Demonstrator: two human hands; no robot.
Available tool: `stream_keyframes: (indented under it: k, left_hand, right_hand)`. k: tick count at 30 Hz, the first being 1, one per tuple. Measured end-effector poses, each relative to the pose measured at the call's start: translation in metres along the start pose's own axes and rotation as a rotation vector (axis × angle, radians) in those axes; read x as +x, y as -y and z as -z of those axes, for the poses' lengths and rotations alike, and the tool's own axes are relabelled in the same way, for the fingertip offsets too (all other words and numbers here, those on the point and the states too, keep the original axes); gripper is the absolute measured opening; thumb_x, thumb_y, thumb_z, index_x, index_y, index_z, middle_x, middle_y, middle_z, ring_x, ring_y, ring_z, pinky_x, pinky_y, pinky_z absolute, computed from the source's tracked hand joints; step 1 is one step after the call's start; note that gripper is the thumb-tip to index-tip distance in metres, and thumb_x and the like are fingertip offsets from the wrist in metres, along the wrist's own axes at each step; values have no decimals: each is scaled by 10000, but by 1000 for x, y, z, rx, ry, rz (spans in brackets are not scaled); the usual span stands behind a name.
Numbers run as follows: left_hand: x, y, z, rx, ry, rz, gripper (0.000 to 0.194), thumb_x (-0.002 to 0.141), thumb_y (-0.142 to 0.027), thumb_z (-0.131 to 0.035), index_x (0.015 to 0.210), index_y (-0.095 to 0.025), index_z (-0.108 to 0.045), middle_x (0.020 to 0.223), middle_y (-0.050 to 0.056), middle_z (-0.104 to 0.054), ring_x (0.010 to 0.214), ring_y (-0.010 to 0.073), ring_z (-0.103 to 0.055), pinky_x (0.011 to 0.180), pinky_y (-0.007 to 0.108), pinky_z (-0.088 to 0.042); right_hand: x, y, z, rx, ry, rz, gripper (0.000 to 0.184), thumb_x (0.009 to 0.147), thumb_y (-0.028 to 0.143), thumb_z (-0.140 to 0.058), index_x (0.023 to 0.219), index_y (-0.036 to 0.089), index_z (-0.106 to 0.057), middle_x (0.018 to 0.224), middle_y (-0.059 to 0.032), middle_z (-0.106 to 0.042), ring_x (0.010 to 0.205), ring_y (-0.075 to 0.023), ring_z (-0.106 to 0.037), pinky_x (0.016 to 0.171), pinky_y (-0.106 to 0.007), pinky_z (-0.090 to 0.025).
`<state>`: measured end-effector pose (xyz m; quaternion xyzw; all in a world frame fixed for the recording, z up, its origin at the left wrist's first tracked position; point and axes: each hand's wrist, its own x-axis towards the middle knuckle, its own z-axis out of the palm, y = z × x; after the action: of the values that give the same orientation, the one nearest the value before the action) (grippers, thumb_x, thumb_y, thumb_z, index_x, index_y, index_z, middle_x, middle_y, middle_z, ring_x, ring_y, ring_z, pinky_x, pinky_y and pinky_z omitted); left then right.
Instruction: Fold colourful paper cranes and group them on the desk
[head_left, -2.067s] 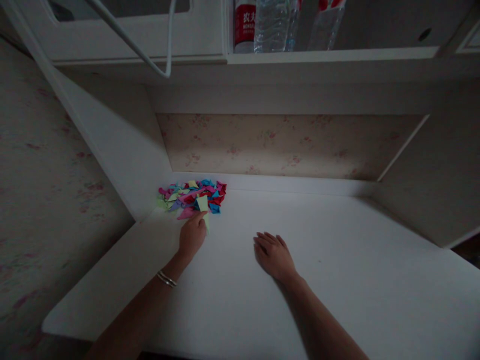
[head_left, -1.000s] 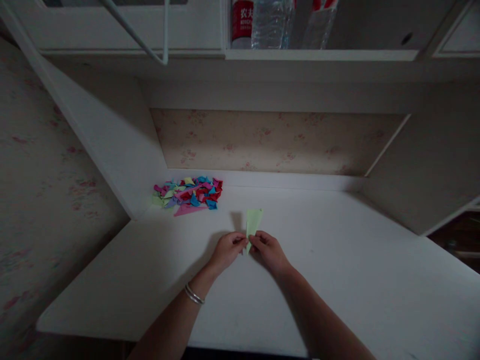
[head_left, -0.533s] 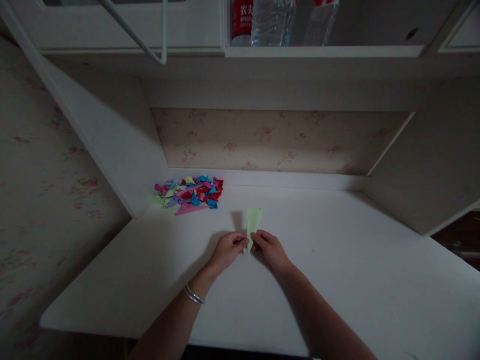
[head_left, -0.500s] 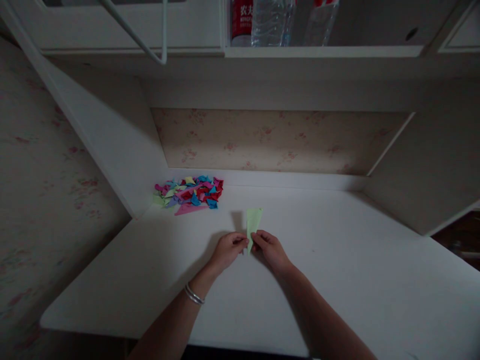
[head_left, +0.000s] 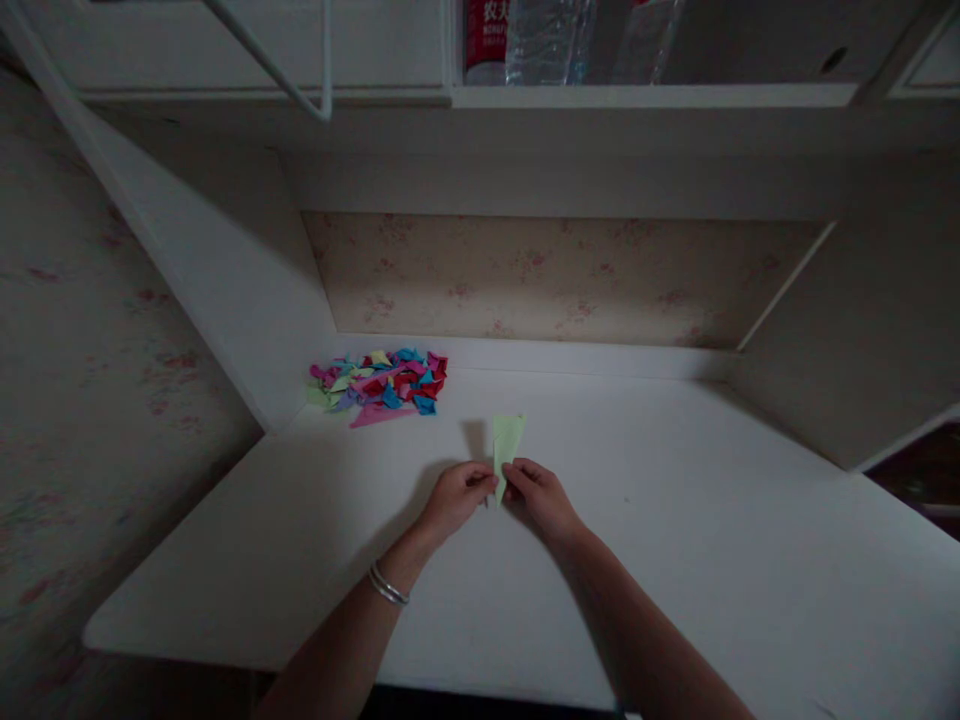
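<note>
A pale green folded paper strip (head_left: 507, 440) stands upright above the white desk (head_left: 675, 520), near its middle. My left hand (head_left: 456, 497) pinches its lower end from the left, and my right hand (head_left: 541, 496) pinches it from the right. Both hands have their fingers closed on the paper. A silver bracelet (head_left: 387, 586) circles my left wrist. A heap of several small folded paper pieces (head_left: 379, 384), pink, blue, red, yellow and green, lies at the desk's back left corner.
A shelf (head_left: 645, 95) overhead carries water bottles (head_left: 547, 40) and a red-labelled bottle (head_left: 487, 35). White side panels (head_left: 225, 290) bound the desk left and right. Floral wallpaper (head_left: 555, 280) backs it. The near desk edge runs below my forearms.
My left hand lifted the green paper from the heap and carried it to the middle, where my right hand joined it. In the last second both hands barely moved.
</note>
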<state>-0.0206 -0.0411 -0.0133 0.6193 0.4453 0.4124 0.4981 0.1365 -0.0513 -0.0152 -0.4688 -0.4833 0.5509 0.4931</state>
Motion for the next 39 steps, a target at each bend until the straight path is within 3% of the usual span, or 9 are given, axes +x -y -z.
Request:
stream_keyframes:
  k: [26,39]
  left_hand:
    - [-1,-4,0,19,-2,21,203,751,-324,-592,791,-138,-664,678,2,-635,583,114,-520,559,226,-387]
    - [-1,-7,0,47,0,25,249,753,-366,-585,810,-147,-687,710,13,-658,598,123,-533,566,234,-397]
  right_hand:
    - [3,-9,3,-13,8,22,355,764,520,-629,719,169,-603,584,14,-549,533,-105,-451,526,-236,-317]
    - [1,0,1,51,27,-1,382,730,539,-655,676,162,-616,569,9,-549,525,-106,-448,520,-239,-319]
